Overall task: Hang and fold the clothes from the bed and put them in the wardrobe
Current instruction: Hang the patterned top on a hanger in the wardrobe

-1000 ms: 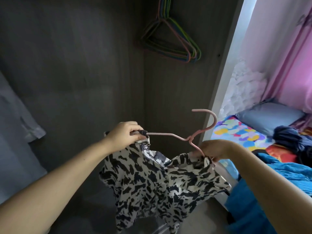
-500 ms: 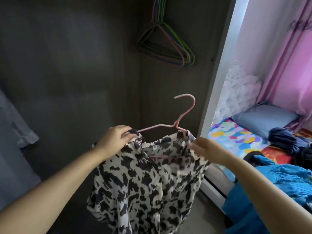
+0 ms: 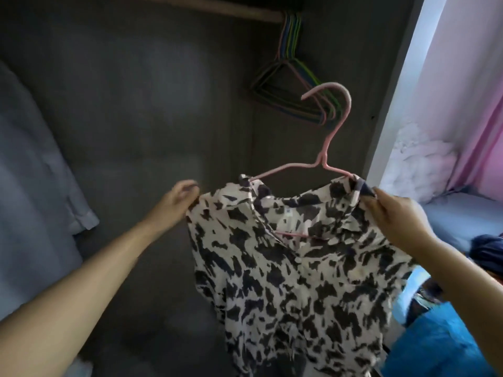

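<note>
Below the rail (image 3: 206,9), both hands are holding the shirt (image 3: 299,268) squared on the hanger (image 3: 325,159): right hand (image 3: 394,213) pinching its collar, left hand (image 3: 174,202) gripping its shoulder.

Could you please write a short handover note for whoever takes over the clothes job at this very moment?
Left hand: pinches the left shoulder edge of the black-and-white shirt.
Right hand: grips the shirt's right shoulder, at the end of the pink hanger.
Done: the shirt is on the pink hanger, held up in front of the open wardrobe, hook free.
Left: hook it onto the wardrobe rail, beside the spare hangers. Then fetch the dark and blue clothes at right.
</note>
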Tool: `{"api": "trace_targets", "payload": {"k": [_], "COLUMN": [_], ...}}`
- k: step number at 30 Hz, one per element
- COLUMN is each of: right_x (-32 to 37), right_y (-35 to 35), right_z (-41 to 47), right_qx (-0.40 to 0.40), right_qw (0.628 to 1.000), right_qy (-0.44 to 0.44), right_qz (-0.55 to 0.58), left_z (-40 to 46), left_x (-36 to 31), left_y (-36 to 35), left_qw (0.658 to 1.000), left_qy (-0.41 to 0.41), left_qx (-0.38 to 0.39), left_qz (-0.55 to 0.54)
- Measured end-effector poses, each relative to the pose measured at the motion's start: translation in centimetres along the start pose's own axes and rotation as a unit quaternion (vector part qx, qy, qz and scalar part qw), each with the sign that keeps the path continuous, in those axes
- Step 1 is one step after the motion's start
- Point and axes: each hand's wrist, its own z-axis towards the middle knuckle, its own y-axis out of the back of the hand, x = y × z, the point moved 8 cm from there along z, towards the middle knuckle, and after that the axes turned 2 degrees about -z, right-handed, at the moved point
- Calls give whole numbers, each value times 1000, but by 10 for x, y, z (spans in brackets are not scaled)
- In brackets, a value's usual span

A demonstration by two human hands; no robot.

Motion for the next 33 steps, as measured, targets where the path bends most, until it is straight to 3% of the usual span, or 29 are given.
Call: {"api": "trace_targets", "payload": {"k": [4,8,9,13,16,18,21,23,24,26,28,30,33], "right_x": [-6,-9,-10,-10,-9,-10,-14,-18,-20,-23,-22,-18,-2], "right_y": [7,-8,-10,-17,-21,-23,-21,-20,-19,-22,-23,-23,-24], "right_z": [10,12,11,5,-2,-5,-11,-16,-18,-21,-24,-26,-27], "right_qx": [-42,-30,-20,6,26,27,18,10,8,10,13,13,25], "right_qw": [999,999,999,999,999,999,1000,999,999,999,999,999,999], "right_qy": [11,5,-5,-27,-26,-17,-18,-30,-35,-41,-45,-36,2], "right_qz": [-6,-25,-27,-15,-14,-22,-12,-7,-7,-9,-7,-4,-20], "left_z": [-34,-42,-45,-75,-100,-102,-85,-77,-71,-58,-47,-33,-22], "left_x": [42,70,74,87,113,116,84,61,54,52,58,62,73], "left_y": [-20,-38,-45,-72,-73,-69,-69,-68,-65,-54,-39,-12,32], "left_qw": [982,966,960,890,847,858,899,858,848,856,889,913,913], "left_qy": [140,222,236,349,430,439,363,339,328,310,299,271,223], "left_qx": [54,132,150,258,313,267,161,132,125,106,72,-28,-199], "left_qz": [-115,-4,-20,-138,7,10,-185,-363,-398,-401,-340,-303,-278]}}
